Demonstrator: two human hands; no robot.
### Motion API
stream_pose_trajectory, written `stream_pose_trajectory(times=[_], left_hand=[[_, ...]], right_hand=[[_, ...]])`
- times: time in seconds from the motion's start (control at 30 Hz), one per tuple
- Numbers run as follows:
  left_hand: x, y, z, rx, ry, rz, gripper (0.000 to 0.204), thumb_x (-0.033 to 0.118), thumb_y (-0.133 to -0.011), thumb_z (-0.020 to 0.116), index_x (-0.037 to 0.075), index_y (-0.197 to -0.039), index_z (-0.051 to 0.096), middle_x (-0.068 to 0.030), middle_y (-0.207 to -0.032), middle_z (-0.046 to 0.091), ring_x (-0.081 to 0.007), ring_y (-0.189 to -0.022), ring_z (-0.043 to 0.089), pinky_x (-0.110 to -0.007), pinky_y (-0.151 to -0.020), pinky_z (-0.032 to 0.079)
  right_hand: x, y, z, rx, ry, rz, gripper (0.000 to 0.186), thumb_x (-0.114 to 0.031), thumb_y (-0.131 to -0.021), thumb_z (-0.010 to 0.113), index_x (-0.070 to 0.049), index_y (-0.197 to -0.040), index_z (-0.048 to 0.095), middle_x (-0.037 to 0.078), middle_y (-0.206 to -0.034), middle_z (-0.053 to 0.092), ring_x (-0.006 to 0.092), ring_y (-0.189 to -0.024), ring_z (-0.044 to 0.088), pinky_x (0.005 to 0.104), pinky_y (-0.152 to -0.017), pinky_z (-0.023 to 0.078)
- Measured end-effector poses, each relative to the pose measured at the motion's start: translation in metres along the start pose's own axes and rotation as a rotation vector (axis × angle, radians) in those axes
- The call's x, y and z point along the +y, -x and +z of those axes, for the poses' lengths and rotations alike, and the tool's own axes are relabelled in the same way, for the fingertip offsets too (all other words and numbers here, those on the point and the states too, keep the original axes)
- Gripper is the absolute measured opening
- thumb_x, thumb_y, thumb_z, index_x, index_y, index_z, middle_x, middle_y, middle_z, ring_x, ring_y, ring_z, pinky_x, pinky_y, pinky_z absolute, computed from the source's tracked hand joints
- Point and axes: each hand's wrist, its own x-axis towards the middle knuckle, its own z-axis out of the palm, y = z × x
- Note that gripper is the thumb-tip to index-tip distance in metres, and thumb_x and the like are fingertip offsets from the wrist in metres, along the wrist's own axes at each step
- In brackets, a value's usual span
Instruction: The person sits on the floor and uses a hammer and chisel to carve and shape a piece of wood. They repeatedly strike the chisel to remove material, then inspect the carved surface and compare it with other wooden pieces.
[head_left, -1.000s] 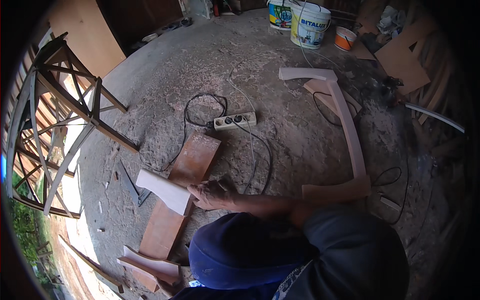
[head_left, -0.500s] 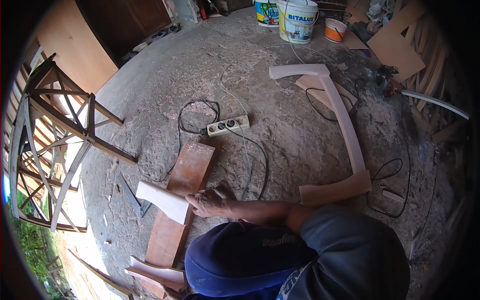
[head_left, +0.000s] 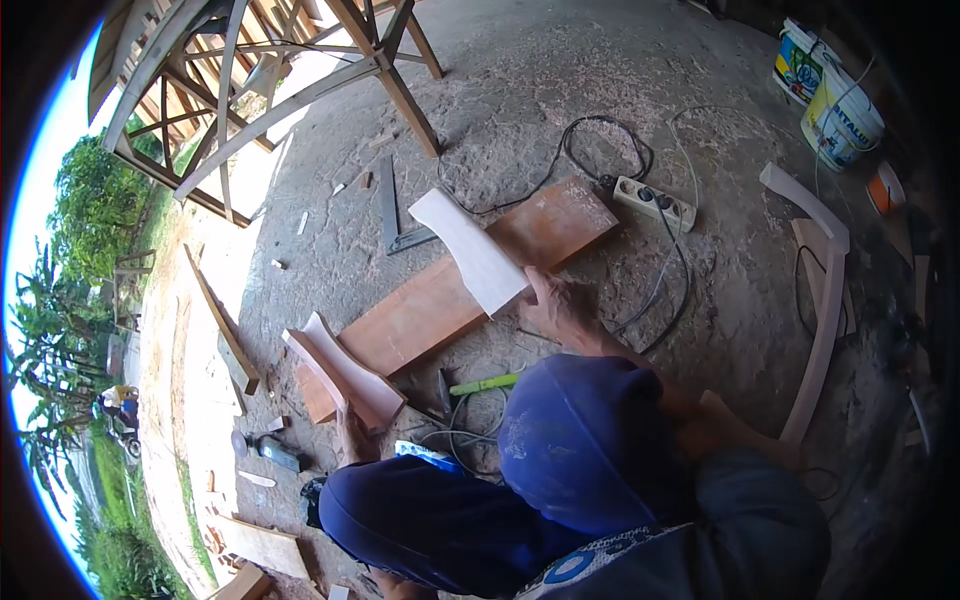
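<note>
View swung leftward — right hand [head_left: 563, 310] still grasped the end of a pale wooden piece [head_left: 480, 265].
It lay across a brown board [head_left: 400, 320], left of that grip; left hand [head_left: 352, 437] touched a curved piece [head_left: 360, 376] — clench unclear. Lettered bucket [head_left: 843, 118] stood well right.

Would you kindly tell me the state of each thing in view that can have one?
Right hand: closed on the pale curved piece.
Pale curved piece: resting across the plank.
Left hand: touching the other curved piece, grip partly hidden.
Plank: lying flat.
Power strip: plugs inserted, leftmost socket empty.
Green-handled tool: lying down, unheld.
Metal square: lying flat, unheld.
</note>
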Motion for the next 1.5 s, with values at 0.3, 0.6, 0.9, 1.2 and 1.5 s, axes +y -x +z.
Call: stream_pose_trajectory(times=[0.3,0.6,0.9,1.2,1.5], left_hand=[[0.006,0.012,0.005,0.041,0.135,-0.099,0.045,0.014,-0.095,0.063,0.006,-0.136,0.049,-0.0084,-0.119,0.057,-0.0192,-0.115,0.056,-0.034,-0.096,0.047],[0.001,0.012,0.014,0.049,0.195,0.135,0.032,0.011,-0.091,0.063,0.008,-0.122,0.058,-0.0017,-0.101,0.060,-0.0144,-0.092,0.060,-0.031,-0.077,0.050],[0.036,0.054,-0.024,0.158,0.148,0.258,0.050,0.009,-0.091,0.062,0.003,-0.139,0.051,-0.0061,-0.124,0.061,-0.0176,-0.112,0.059,-0.036,-0.099,0.047],[0.055,0.089,-0.030,0.135,0.252,0.338,0.052,0.014,-0.096,0.063,0.002,-0.143,0.045,-0.0080,-0.131,0.059,-0.0187,-0.122,0.055,-0.037,-0.105,0.044],[0.071,0.086,0.006,0.050,0.176,0.379,0.058,0.018,-0.098,0.064,0.002,-0.149,0.040,-0.0078,-0.139,0.056,-0.0163,-0.126,0.052,-0.035,-0.109,0.039]], right_hand=[[0.005,0.010,0.008,0.001,0.000,-0.102,0.074,-0.021,-0.084,0.068,-0.021,-0.153,0.038,0.019,-0.116,0.066,0.0407,-0.091,0.069,0.0490,-0.077,0.056],[0.025,0.006,0.049,-0.125,-1.480,0.490,0.036,-0.024,-0.094,0.067,-0.005,-0.123,0.057,0.009,-0.098,0.070,0.0186,-0.072,0.070,0.0314,-0.062,0.059],[-0.049,0.031,0.165,-0.799,-1.985,0.787,0.039,-0.036,-0.098,0.065,-0.005,-0.121,0.059,0.014,-0.097,0.073,0.0250,-0.082,0.072,0.0359,-0.069,0.061],[-0.105,0.027,0.195,-1.149,-1.983,0.883,0.055,-0.052,-0.102,0.050,-0.001,-0.112,0.067,0.016,-0.109,0.074,0.0256,-0.091,0.073,0.0433,-0.079,0.059],[-0.132,0.030,0.189,-1.447,-1.218,0.755,0.092,-0.087,-0.086,0.037,-0.006,-0.127,0.051,0.010,-0.093,0.071,0.0246,-0.074,0.072,0.0390,-0.059,0.057]])
